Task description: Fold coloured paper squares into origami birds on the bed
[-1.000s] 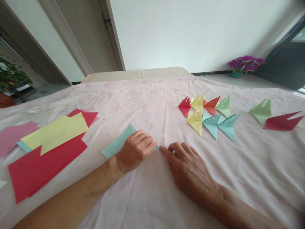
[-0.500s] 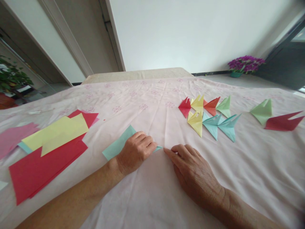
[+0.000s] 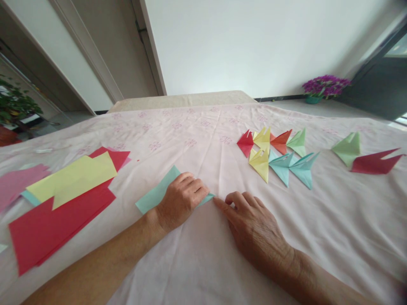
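Observation:
A light blue sheet of paper (image 3: 158,191) lies on the cloth in the middle, with a narrow folded point at its right end. My left hand (image 3: 182,198) is closed over the paper's middle, fingers curled together, and hides much of it. At the folded point, the index finger of my right hand (image 3: 254,226) touches the paper, and the hand's other fingers are bent. Its thumb is mostly hidden below, where the fingertips pinch the tip.
Red sheets (image 3: 63,224), yellow sheets (image 3: 79,178) and pink sheets (image 3: 22,182) lie at the left. Several folded paper pieces stand in two rows at the right, among them a yellow one (image 3: 260,165). Farther right are a green folded piece (image 3: 348,148) and a dark red one (image 3: 377,162).
My left fingers have shifted back slightly, and more of the paper's folded tip shows. My right index finger has moved a little left, onto the tip. The view has shifted slightly.

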The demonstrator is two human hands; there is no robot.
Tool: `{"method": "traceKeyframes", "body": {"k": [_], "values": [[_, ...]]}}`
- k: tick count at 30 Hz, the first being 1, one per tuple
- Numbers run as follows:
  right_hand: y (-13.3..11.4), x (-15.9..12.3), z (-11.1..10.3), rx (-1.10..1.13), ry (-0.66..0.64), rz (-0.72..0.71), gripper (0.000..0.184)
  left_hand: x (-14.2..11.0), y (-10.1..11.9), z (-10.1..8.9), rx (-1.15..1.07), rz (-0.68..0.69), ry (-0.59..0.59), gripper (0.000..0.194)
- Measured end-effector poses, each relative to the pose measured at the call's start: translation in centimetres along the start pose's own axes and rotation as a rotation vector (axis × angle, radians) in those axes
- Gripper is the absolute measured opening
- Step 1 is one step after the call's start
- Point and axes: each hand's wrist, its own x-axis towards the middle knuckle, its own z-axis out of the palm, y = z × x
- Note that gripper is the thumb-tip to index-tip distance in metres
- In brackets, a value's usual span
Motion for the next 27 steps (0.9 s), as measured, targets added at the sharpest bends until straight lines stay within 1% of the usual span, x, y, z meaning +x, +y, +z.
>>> {"method": "traceKeyframes", "body": {"k": [5, 14, 20, 24, 27], "values": [[-0.07, 0.17, -0.05, 0.001, -0.019, 0.012, 0.031, 0.25, 0.16, -0.26, -0.007, -0.011, 0.01, 0.022], [0.02, 0.08, 0.0, 0.012, -0.036, 0.032, 0.031, 0.24, 0.09, -0.27, -0.024, -0.011, 0.002, 0.017], [-0.19, 0.34, -0.24, -0.018, -0.058, 0.032, 0.025, 0.07, 0.03, -0.3, -0.035, -0.017, 0.002, 0.018], [-0.31, 0.34, -0.48, -0.044, -0.062, 0.021, 0.024, -0.1, 0.0, -0.44, -0.051, 0.011, 0.022, 0.016], [-0.28, 0.46, -0.54, -0.053, -0.067, 0.016, 0.026, -0.16, -0.07, -0.48, -0.04, 0.04, 0.034, 0.016]]}}
